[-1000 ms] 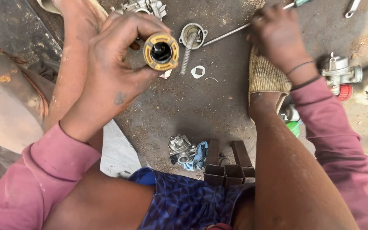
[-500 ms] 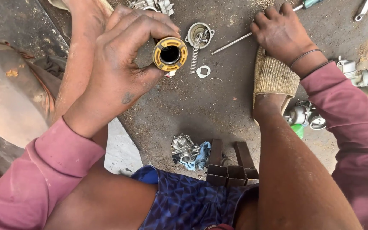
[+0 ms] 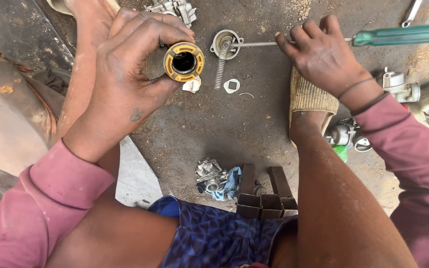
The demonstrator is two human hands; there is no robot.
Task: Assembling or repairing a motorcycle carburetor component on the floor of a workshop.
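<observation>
Right hand [image 3: 326,57] has slid onto the screwdriver's [image 3: 373,37] metal shaft, fingers curled over it on the floor [image 3: 214,129], though whether they truly clamp it is hard to tell. Left hand [image 3: 135,64] grips a yellow-rimmed hollow cylinder [image 3: 184,61], held up above the ground, open end facing us. Just beyond lie a spring [image 3: 220,69], round cap [image 3: 224,42] and small washer [image 3: 231,86].

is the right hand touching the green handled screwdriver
Touching. The head view shows the right hand lying over the screwdriver, its metal shaft passing under the fingers; the green handle sticks out clear beyond the hand.
</observation>
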